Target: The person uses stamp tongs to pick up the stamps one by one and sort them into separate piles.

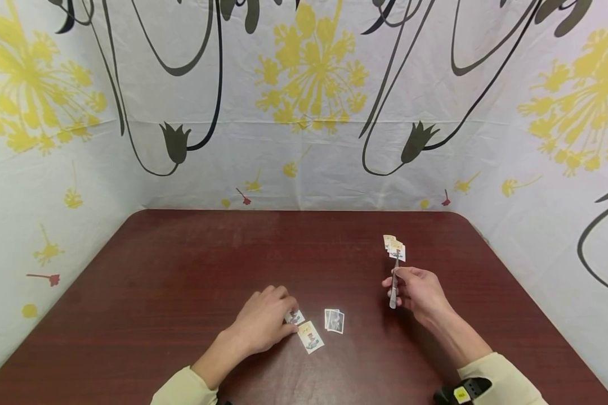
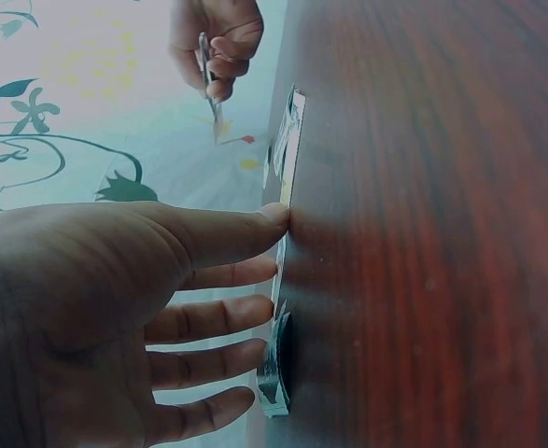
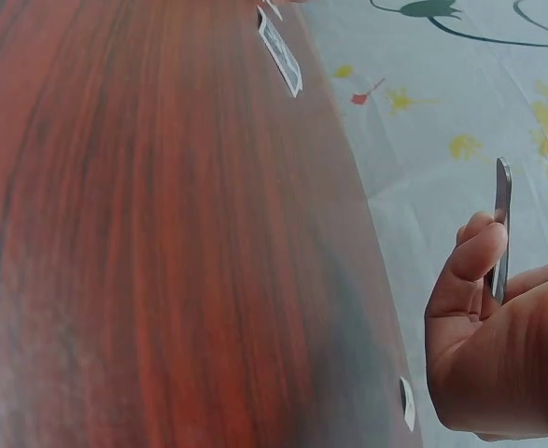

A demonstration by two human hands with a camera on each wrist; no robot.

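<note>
My right hand (image 1: 419, 289) grips a pair of metal tweezers (image 1: 393, 295) between thumb and fingers. The tweezers' tip points at a small overlapping pile of cards (image 1: 397, 253) on the far right of the table; whether it touches them cannot be told. My left hand (image 1: 266, 319) rests at two small picture cards near the middle, its fingers fairly straight. Its thumb touches the edge of the yellow-topped card (image 1: 311, 337), and its fingers partly cover the other card (image 1: 295, 316). In the right wrist view the tweezers (image 3: 501, 229) show upright in the right hand (image 3: 498, 345).
A small stack of grey picture cards (image 1: 335, 321) lies between the hands, just right of the left hand's cards. The dark red wooden table (image 1: 208, 253) is bordered by white patterned cloth (image 1: 304, 163) behind and at both sides.
</note>
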